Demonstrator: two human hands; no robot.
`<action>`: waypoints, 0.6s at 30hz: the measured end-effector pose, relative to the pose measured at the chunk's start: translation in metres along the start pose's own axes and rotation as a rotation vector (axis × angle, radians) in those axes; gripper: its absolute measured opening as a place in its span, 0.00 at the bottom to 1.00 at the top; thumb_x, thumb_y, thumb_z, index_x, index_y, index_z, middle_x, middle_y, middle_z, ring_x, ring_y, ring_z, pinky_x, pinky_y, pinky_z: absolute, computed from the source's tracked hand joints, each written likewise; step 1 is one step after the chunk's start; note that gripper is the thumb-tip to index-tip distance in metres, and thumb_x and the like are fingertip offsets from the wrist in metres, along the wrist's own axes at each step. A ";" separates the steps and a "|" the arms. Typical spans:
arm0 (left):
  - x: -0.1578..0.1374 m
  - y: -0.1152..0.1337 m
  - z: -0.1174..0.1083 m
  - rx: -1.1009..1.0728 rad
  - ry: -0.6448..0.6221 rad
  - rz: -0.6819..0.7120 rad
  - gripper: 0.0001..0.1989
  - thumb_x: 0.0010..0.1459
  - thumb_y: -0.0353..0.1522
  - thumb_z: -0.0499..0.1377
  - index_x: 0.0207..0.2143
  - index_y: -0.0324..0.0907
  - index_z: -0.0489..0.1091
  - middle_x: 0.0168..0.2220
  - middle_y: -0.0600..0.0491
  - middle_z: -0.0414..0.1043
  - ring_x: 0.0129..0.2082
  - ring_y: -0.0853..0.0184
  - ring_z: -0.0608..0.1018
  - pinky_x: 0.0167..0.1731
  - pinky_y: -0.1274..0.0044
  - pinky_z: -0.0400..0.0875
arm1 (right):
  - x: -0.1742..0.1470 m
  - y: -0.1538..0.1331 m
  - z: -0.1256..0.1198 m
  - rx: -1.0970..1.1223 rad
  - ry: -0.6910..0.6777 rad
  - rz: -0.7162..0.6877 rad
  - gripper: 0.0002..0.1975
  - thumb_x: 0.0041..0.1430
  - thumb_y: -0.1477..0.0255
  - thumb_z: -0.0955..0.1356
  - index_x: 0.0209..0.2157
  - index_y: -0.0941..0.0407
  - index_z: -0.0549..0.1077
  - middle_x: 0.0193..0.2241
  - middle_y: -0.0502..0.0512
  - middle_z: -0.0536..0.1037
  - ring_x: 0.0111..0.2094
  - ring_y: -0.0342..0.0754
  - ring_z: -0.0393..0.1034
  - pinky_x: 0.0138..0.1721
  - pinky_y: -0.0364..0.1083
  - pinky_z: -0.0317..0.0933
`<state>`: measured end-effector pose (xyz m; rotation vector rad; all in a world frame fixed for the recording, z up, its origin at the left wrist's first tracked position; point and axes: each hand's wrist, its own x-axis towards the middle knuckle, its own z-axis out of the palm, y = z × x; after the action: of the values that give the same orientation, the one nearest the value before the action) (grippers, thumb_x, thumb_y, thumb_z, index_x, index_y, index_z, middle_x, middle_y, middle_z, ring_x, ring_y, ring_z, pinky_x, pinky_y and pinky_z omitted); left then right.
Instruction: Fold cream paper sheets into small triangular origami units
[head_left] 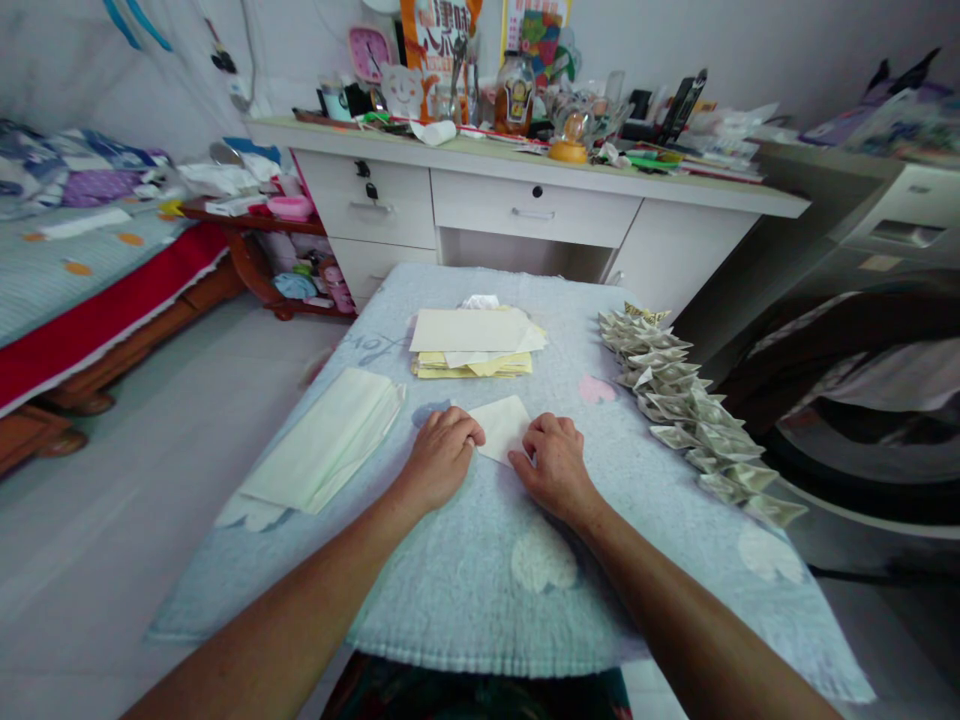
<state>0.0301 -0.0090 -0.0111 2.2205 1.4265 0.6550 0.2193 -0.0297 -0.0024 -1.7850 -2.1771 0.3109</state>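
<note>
- Forearms (300, 620) come in from the bottom corners, head view.
- Left hand (444, 455) and right hand (556, 462), dead centre, touch either side of a pale paper (501, 424). Fingers curled, right thumb slightly apart; can't tell if they're pinching or pressing.
- Looks like a folding step to me; next move probably wants matched edges.

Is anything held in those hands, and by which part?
A small pale paper, the left hand at its left end, the right hand at its right; pinched or merely pressed, I can't tell.
</note>
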 end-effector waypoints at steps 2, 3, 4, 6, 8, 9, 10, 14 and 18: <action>0.000 0.000 0.001 0.007 0.006 0.004 0.11 0.60 0.27 0.49 0.32 0.43 0.70 0.38 0.52 0.68 0.41 0.63 0.68 0.45 0.68 0.63 | 0.000 0.000 0.000 0.002 0.005 -0.004 0.11 0.57 0.66 0.67 0.24 0.57 0.71 0.35 0.57 0.69 0.41 0.53 0.58 0.41 0.51 0.51; 0.000 0.001 0.001 0.017 0.011 0.005 0.09 0.60 0.28 0.50 0.32 0.43 0.69 0.37 0.52 0.68 0.41 0.63 0.68 0.45 0.68 0.63 | 0.000 0.000 0.000 0.003 0.008 -0.004 0.11 0.57 0.66 0.67 0.23 0.57 0.71 0.35 0.57 0.69 0.41 0.53 0.58 0.41 0.51 0.51; 0.000 0.001 0.002 0.030 0.019 0.005 0.07 0.60 0.31 0.52 0.32 0.43 0.69 0.37 0.52 0.68 0.40 0.62 0.68 0.44 0.68 0.63 | 0.000 0.000 0.000 0.004 0.010 -0.005 0.12 0.57 0.66 0.67 0.23 0.57 0.71 0.35 0.57 0.69 0.41 0.53 0.58 0.41 0.51 0.51; 0.000 0.002 0.005 0.064 0.039 -0.003 0.04 0.57 0.34 0.57 0.31 0.43 0.68 0.36 0.52 0.67 0.40 0.62 0.68 0.43 0.68 0.63 | 0.000 0.000 0.000 0.005 0.011 -0.006 0.12 0.57 0.66 0.67 0.23 0.57 0.71 0.35 0.57 0.69 0.41 0.53 0.58 0.41 0.51 0.51; 0.000 0.003 0.007 0.098 0.057 -0.018 0.05 0.54 0.34 0.60 0.30 0.43 0.68 0.36 0.53 0.67 0.40 0.61 0.67 0.42 0.67 0.62 | -0.001 0.000 0.001 0.005 0.010 -0.007 0.11 0.56 0.66 0.68 0.24 0.57 0.71 0.36 0.57 0.69 0.41 0.53 0.58 0.41 0.51 0.51; 0.000 0.003 0.008 0.111 0.062 -0.024 0.05 0.53 0.34 0.61 0.29 0.43 0.68 0.36 0.53 0.67 0.40 0.61 0.67 0.42 0.67 0.62 | -0.001 0.000 0.001 0.003 0.011 -0.004 0.11 0.56 0.66 0.68 0.24 0.57 0.70 0.36 0.57 0.69 0.41 0.53 0.58 0.41 0.51 0.51; 0.000 0.004 0.008 0.120 0.064 -0.027 0.05 0.53 0.34 0.61 0.29 0.43 0.68 0.36 0.53 0.67 0.40 0.61 0.67 0.42 0.67 0.62 | -0.001 0.000 0.001 0.001 0.014 0.004 0.10 0.56 0.66 0.68 0.24 0.57 0.70 0.36 0.57 0.69 0.41 0.53 0.58 0.41 0.51 0.51; 0.001 0.007 0.009 0.135 0.059 -0.030 0.03 0.53 0.33 0.61 0.29 0.44 0.68 0.36 0.53 0.67 0.39 0.61 0.67 0.42 0.67 0.62 | -0.002 0.001 0.001 0.006 0.027 0.040 0.09 0.54 0.66 0.69 0.27 0.56 0.70 0.36 0.57 0.68 0.41 0.54 0.58 0.41 0.51 0.51; 0.001 0.007 0.009 0.136 0.054 -0.039 0.02 0.53 0.32 0.60 0.29 0.44 0.69 0.37 0.53 0.67 0.39 0.61 0.67 0.42 0.67 0.62 | -0.002 0.002 0.001 0.020 0.033 0.055 0.08 0.57 0.68 0.67 0.26 0.56 0.70 0.37 0.58 0.68 0.42 0.54 0.58 0.42 0.51 0.51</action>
<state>0.0411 -0.0120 -0.0140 2.2874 1.5805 0.6264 0.2216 -0.0314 -0.0042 -1.8287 -2.0975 0.3125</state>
